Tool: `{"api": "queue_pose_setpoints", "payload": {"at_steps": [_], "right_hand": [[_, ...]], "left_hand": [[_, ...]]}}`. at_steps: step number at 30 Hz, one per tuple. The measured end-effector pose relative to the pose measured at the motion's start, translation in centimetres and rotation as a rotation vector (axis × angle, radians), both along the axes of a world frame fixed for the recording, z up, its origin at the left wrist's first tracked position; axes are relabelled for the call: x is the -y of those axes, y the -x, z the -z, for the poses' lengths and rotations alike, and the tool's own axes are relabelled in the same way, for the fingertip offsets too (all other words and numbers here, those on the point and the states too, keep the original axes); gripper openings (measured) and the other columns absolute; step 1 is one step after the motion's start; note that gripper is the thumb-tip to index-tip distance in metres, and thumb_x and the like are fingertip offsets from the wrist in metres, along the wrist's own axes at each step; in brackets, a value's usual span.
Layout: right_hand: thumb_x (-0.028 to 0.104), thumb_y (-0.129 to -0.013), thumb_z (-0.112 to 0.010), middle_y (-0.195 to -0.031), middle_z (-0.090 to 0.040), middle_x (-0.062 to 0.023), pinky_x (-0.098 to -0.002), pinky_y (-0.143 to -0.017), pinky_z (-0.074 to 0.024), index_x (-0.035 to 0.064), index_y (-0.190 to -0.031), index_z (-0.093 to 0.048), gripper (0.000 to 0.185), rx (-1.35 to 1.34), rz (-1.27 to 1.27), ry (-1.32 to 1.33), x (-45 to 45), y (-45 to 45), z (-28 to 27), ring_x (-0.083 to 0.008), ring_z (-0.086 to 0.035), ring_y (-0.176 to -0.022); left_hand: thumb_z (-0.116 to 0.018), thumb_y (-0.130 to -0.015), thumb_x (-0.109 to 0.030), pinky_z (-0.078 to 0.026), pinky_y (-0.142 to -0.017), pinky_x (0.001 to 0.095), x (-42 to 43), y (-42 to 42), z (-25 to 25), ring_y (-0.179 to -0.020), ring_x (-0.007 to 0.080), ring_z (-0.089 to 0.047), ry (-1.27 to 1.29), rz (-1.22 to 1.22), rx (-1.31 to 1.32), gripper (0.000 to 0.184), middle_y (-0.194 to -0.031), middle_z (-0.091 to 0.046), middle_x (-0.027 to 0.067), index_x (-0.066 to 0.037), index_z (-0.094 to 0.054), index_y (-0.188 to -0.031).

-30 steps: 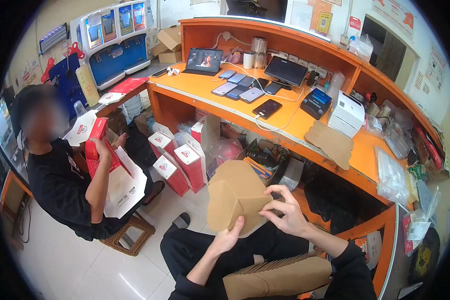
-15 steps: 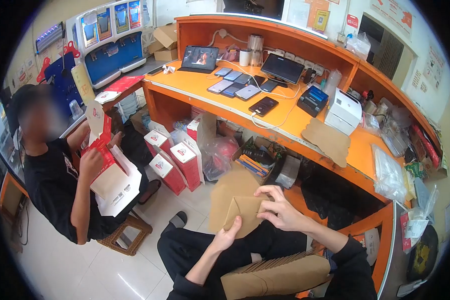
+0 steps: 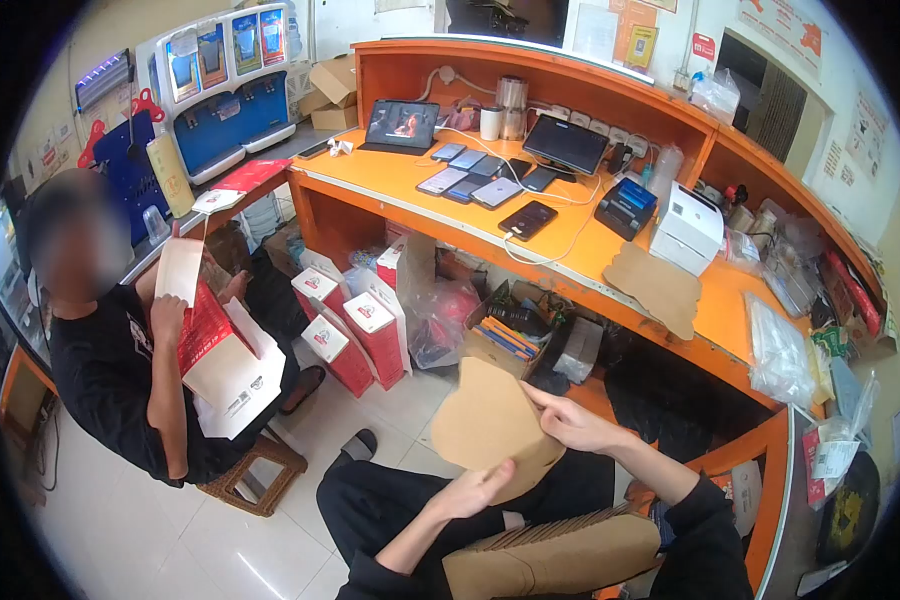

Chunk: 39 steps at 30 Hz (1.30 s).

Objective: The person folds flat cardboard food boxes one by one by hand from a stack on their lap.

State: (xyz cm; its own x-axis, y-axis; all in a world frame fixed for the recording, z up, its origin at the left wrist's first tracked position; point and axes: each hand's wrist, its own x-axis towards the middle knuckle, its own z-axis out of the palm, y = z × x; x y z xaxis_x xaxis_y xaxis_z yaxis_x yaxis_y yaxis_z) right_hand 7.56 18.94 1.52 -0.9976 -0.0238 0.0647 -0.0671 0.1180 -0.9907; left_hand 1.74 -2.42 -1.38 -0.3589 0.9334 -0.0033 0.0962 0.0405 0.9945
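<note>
**Right hand [image 3: 578, 427] and left hand [image 3: 472, 488] clamped on a brown card [image 3: 490, 422] over the lap [image 3: 390, 505]**

Thumb and fingers of the right hand are together on the card's right edge; the left hand clasps its lower edge, thumb lying on the upper face. The card is tilted, in front of and below the counter [image 3: 390, 168]. Its long axis slopes from upper left to lower right, and the broad, curvy end points up and left, away from the body. Beneath the hands, a stack [image 3: 560, 558] of brown cards lies across the lap, its long axis rising slightly to the right.

Red boxes [image 3: 388, 335] stand upright on the floor [image 3: 170, 545] before the counter's left part, white tops up; what they hold cannot be seen. To their right, a clear bag [image 3: 425, 335] has something pinkish red in it. Next comes a crate [image 3: 490, 352] below the counter's front edge, with blue and orange flat items [image 3: 510, 335] and dark things in it. Beyond the counter's far left corner sits a cardboard box [image 3: 336, 118] with raised flaps, its inside hidden.

At left, a seated person [image 3: 95, 350] holds a partly folded red carton [image 3: 202, 325] with white flaps spread. On the counter, another brown piece [image 3: 655, 288] overhangs the front edge, just beside a white printer [image 3: 685, 228].
</note>
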Motion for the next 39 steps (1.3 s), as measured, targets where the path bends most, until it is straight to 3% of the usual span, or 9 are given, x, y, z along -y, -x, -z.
{"api": "queue_pose_setpoints", "payload": {"at_steps": [7, 10, 13, 16, 20, 26, 29, 35, 39], "right_hand": [[0.017, -0.089, -0.061, -0.099, -0.064, -0.0033, -0.0253, -0.079, -0.0471, -0.0020, -0.106, -0.060, 0.026, 0.164, 0.107, 0.112, 2.4, 0.4, -4.3, -0.0078, -0.057, -0.089], [0.016, -0.088, -0.062, -0.094, -0.064, -0.0014, -0.0248, -0.076, -0.0467, -0.0015, -0.098, -0.063, 0.020, 0.113, 0.173, 0.137, 3.0, -0.3, -5.1, -0.0071, -0.057, -0.085], [0.019, -0.084, -0.066, -0.097, -0.061, -0.0035, -0.0293, -0.085, -0.0425, 0.0013, -0.093, -0.065, 0.020, -0.043, 0.080, -0.007, 3.3, -0.4, -6.2, -0.0125, -0.055, -0.095], [0.026, -0.077, -0.072, -0.107, -0.049, -0.0079, -0.0373, -0.097, -0.0306, 0.0078, -0.081, -0.068, 0.018, -0.272, -0.144, -0.300, 2.5, -0.3, -6.5, -0.0240, -0.043, -0.110], [0.026, -0.071, -0.077, -0.112, -0.042, -0.0054, -0.0355, -0.097, -0.0294, 0.0115, -0.076, -0.070, 0.017, -0.274, -0.084, -0.686, 1.9, -1.1, -8.1, -0.0228, -0.040, -0.112], [0.005, -0.073, -0.073, -0.113, -0.048, -0.0094, -0.0319, -0.080, -0.0497, 0.0010, -0.076, -0.065, 0.009, -0.274, 0.144, -0.563, 3.1, -2.1, -6.9, -0.0234, -0.053, -0.106], [-0.003, -0.076, -0.067, -0.113, -0.050, -0.0105, -0.0288, -0.073, -0.0540, -0.0029, -0.074, -0.060, 0.008, -0.447, 0.199, -0.669, 3.3, -2.0, -6.5, -0.0245, -0.057, -0.103], [-0.003, -0.078, -0.065, -0.115, -0.044, -0.0141, -0.0328, -0.082, -0.0488, -0.0011, -0.073, -0.055, 0.011, -0.398, 0.220, -0.699, 3.8, -2.2, -5.3, -0.0283, -0.051, -0.110], [0.001, -0.077, -0.068, -0.115, -0.039, -0.0140, -0.0350, -0.085, -0.0452, 0.0006, -0.073, -0.055, 0.013, -0.384, 0.127, -0.709, 3.3, -2.4, -4.8, -0.0277, -0.046, -0.109]], "left_hand": [[-0.046, -0.094, -0.043, -0.034, -0.100, 0.0352, 0.5, 0.7, -0.6, -0.117, 0.0258, -0.045, -0.069, 0.236, 0.011, 0.058, -0.127, -0.049, 0.0176, 0.003, -0.041, -0.130], [-0.056, -0.085, -0.055, -0.033, -0.101, 0.0359, 0.7, 2.1, 5.0, -0.121, 0.0255, -0.042, -0.285, 0.232, 0.124, 0.078, -0.132, -0.044, 0.0170, 0.000, -0.035, -0.136], [-0.061, -0.063, -0.075, -0.031, -0.105, 0.0406, 1.0, 2.0, 3.6, -0.130, 0.0275, -0.035, -0.691, 0.107, 0.996, 0.118, -0.142, -0.033, 0.0174, -0.001, -0.016, -0.143], [-0.062, -0.065, -0.072, -0.033, -0.105, 0.0425, 1.2, 3.0, 2.9, -0.129, 0.0278, -0.036, -0.878, 0.263, 1.259, 0.113, -0.141, -0.034, 0.0175, -0.001, -0.019, -0.142], [-0.058, -0.084, -0.051, -0.035, -0.102, 0.0385, 1.8, 1.8, 2.2, -0.123, 0.0235, -0.042, -0.544, -0.042, 0.823, 0.080, -0.135, -0.041, 0.0133, -0.001, -0.026, -0.138], [-0.044, -0.098, -0.026, -0.039, -0.093, 0.0311, 0.2, -0.5, -1.2, -0.110, 0.0173, -0.047, -0.195, -0.365, 0.254, 0.040, -0.118, -0.052, 0.0114, 0.002, -0.042, -0.126], [-0.044, -0.098, -0.025, -0.039, -0.093, 0.0304, -0.5, -0.3, -1.5, -0.109, 0.0165, -0.047, -0.286, -0.454, 0.471, 0.039, -0.119, -0.051, 0.0115, 0.002, -0.042, -0.126], [-0.047, -0.097, -0.023, -0.039, -0.092, 0.0296, -0.6, -0.5, -0.9, -0.110, 0.0166, -0.047, -0.346, -0.462, 0.370, 0.040, -0.122, -0.049, 0.0116, 0.003, -0.040, -0.127], [-0.046, -0.096, -0.034, -0.037, -0.095, 0.0307, 0.8, 0.0, -1.9, -0.113, 0.0177, -0.045, -0.173, -0.286, 0.262, 0.051, -0.125, -0.047, 0.0121, 0.002, -0.035, -0.131]]}}
